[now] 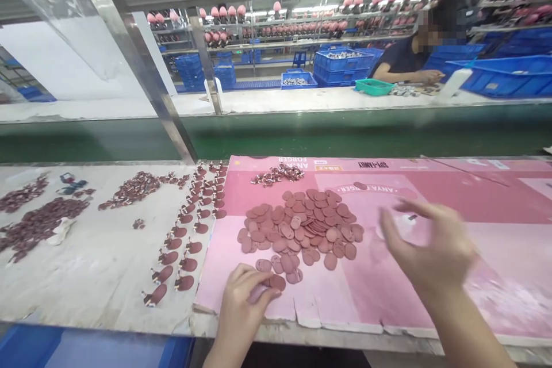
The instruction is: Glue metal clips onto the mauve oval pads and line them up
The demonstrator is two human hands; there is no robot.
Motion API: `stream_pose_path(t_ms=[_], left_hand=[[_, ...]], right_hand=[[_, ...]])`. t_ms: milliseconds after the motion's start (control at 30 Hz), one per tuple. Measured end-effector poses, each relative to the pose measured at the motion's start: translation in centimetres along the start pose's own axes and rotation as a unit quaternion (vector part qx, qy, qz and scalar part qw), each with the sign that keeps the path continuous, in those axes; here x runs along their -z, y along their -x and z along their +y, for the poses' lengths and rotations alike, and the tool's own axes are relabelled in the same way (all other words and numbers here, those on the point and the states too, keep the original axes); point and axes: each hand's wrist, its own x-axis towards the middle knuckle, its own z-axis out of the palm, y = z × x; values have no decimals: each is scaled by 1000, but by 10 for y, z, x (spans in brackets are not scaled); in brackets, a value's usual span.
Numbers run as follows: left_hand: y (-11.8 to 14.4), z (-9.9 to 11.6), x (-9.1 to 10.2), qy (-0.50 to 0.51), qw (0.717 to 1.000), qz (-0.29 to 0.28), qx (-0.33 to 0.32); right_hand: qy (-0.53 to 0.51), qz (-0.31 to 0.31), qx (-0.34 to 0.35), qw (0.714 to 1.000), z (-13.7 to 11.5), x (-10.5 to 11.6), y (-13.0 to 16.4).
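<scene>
Near the front edge of the pink printed sheet (319,305), my left hand (245,293) pinches a reddish-brown oval disc (277,282) between thumb and fingers. Just beyond it lies a heap of similar oval discs (302,227), some with small holes. My right hand (435,247) is over the right part of the sheet, blurred by motion, with thumb and fingers apart and nothing visible held. A pile of small brown and white parts (280,174) lies behind the heap. To the left, ovals with small pieces attached (185,283) stand in rows.
Loose brown part piles (43,224) and another pile (138,188) lie on the white worktop (99,276) at left. A metal post (150,69) rises behind it. Beyond the green strip (302,132), a co-worker (401,60) sits by blue crates (509,75) and a green basket (374,87).
</scene>
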Motion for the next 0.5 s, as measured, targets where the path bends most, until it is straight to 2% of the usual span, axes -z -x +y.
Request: stream_pose_path(t_ms=[33, 67, 100, 133, 233, 300, 400, 500], left_hand=[[0, -1, 1, -5, 1000, -8, 1], [-1, -2, 1, -7, 1000, -11, 0], [0, -2, 1, -8, 1000, -9, -1], [0, -3, 1, -6, 1000, -4, 1], [1, -4, -1, 7, 1000, 11, 15], [2, -3, -1, 21, 999, 12, 22], [2, -1, -1, 30, 999, 16, 23], [2, -1, -1, 17, 1000, 19, 19]], right_hand=[[-1, -90, 8, 996, -11, -13, -11], [9, -206, -12, 978, -22, -29, -22], [35, -319, -46, 946, -32, -48, -33], [44, -358, -56, 931, -39, -68, -42], [56, -408, -55, 909, -50, -124, -58], [56, -437, -48, 897, -49, -150, -60], [49, -468, -41, 881, -45, -165, -56], [38, -487, -35, 872, -43, -163, -53]])
